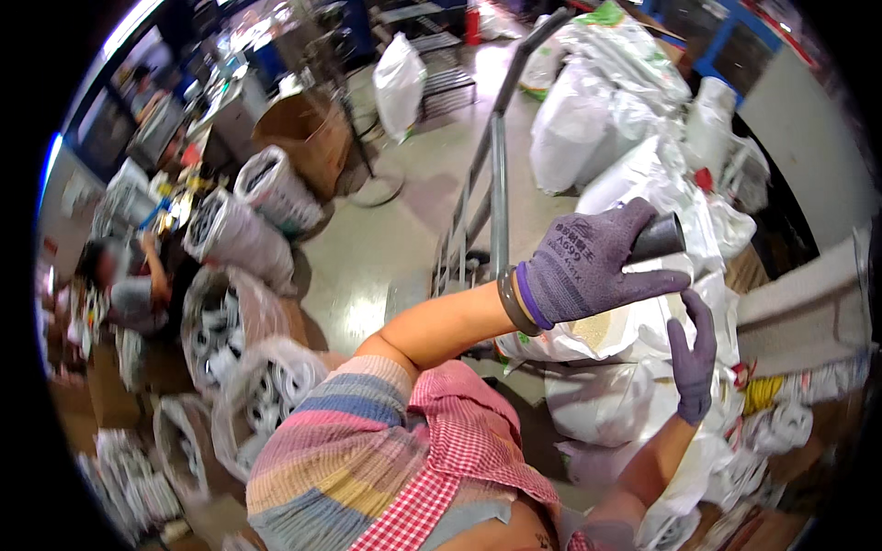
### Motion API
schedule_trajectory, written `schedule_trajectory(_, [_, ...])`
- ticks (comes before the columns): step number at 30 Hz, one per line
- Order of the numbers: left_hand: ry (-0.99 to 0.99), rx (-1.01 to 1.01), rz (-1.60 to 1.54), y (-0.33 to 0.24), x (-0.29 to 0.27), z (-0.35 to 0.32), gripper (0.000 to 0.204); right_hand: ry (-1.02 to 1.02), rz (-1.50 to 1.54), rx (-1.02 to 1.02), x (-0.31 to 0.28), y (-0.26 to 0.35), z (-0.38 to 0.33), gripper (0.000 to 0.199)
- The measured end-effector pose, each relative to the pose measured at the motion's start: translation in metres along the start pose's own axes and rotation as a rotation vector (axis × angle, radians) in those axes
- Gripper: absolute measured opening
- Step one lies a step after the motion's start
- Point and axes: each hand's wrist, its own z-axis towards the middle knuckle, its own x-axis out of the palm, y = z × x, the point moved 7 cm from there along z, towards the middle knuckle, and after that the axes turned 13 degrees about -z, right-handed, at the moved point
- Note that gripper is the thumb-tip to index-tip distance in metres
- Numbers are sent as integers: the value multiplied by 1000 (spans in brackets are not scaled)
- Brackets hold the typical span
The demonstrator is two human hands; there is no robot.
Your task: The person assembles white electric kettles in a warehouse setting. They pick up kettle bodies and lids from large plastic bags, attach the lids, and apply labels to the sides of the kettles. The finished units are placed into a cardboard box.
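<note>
Toward three o'clock, the left hand (593, 264) grips a dark cylinder (660, 239), perhaps a cup, near white sacks (597, 404); hold it firmly and keep the right hand (695, 356), fingers wide and empty, clear.

Head-worn fisheye, looking down, close range

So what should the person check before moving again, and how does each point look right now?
1. Left hand has a grip: ok, it holds a dark cylinder.
2. Right hand is free: ok, fingers bent and nothing visible in it.
3. Both hands protected: ok, purple-grey gloves on each.
4. Granules visible in a white sack: ok, pale ones show below the left hand in the picture.
5. Left forearm clear of the metal railing: cannot tell, one view hides the gap.
</note>
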Motion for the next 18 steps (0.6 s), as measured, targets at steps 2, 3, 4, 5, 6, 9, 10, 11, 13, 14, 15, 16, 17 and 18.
schedule_trajectory(2, [55,-108,16,-4,-7,-4,50,101,107,-45,26,-14,40,47])
schedule_trajectory(3, [93,-142,-12,-6,-9,-6,49,148,81,-89,26,-15,57,46])
schedule_trajectory(4, [108,-137,-17,-7,-15,-13,46,194,46,-142,29,-19,73,45])
schedule_trajectory(5, [124,-138,-17,-6,-23,-22,44,241,19,-195,38,-25,88,44])
schedule_trajectory(6, [125,-109,-3,-12,-33,-29,39,252,1,-275,46,-28,102,43])
schedule_trajectory(9, [104,-107,135,-33,-52,-50,26,325,95,-300,59,-51,126,42])
schedule_trajectory(10, [97,-127,174,-36,-58,-53,23,349,111,-296,59,-61,131,42])
schedule_trajectory(11, [85,-189,171,-37,-64,-56,23,369,123,-290,56,-72,135,42])
schedule_trajectory(13, [66,-335,260,-48,-85,-63,17,417,168,-328,62,-82,143,43])
schedule_trajectory(14, [83,-322,250,-53,-87,-69,13,434,162,-326,61,-89,144,42])
schedule_trajectory(15, [5,-404,287,-57,-94,-75,14,444,155,-332,61,-98,147,42])
schedule_trajectory(16, [-74,-472,313,-59,-100,-81,17,471,176,-324,63,-116,152,41])
schedule_trajectory(17, [-152,-549,338,-62,-106,-90,20,496,235,-301,66,-132,156,41])
schedule_trajectory(18, [-238,-543,336,-68,-119,-105,29,524,264,-286,72,-133,160,41])
